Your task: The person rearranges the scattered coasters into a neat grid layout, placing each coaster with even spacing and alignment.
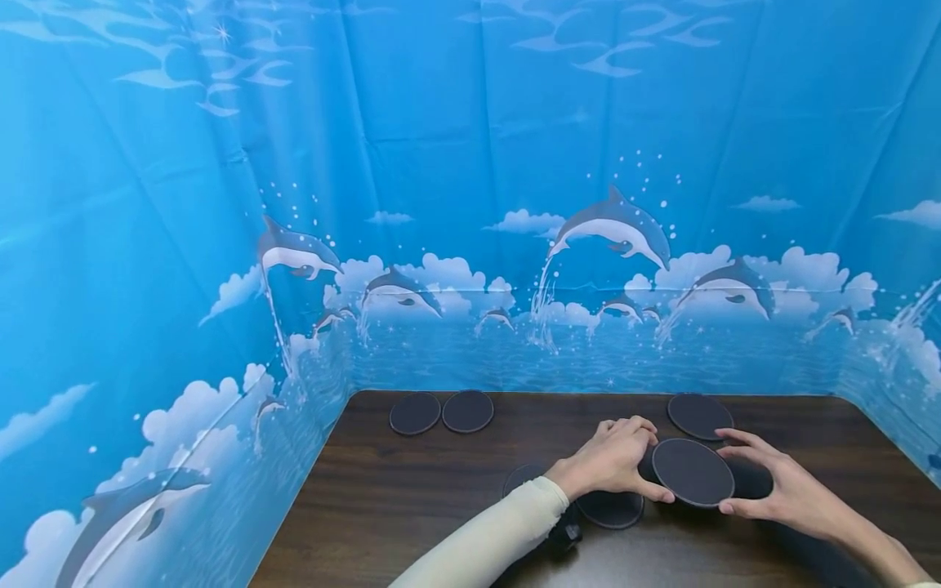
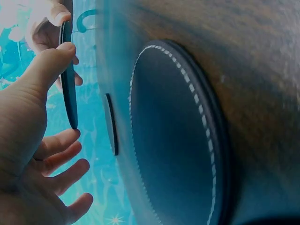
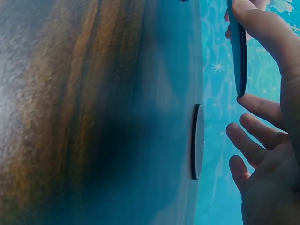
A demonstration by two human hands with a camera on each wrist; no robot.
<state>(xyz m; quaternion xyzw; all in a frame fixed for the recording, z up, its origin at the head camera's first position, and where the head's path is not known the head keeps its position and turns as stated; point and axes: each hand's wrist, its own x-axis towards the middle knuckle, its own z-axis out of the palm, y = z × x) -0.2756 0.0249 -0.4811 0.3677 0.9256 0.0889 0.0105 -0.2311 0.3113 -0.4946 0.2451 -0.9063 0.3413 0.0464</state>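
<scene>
A round black coaster (image 1: 693, 472) is held up off the wooden table between both hands. My left hand (image 1: 612, 459) pinches its left side between thumb and index finger; the other fingers stand spread in the left wrist view. From the right, my right hand (image 1: 790, 487) grips the opposite side the same way. Seen edge-on, the coaster (image 2: 69, 89) is thin and stands clear of the tabletop. Below the left hand lies a coaster with white edge stitching (image 2: 173, 136), partly covered in the head view. Just behind the held one rests a further coaster (image 1: 701, 416).
Two coasters, a left one (image 1: 415, 413) and a right one (image 1: 467, 411), lie side by side at the back left of the dark wood table (image 1: 353, 506). Another coaster (image 1: 520, 476) is half hidden behind the left forearm. A blue dolphin-print curtain (image 1: 456, 204) surrounds the table.
</scene>
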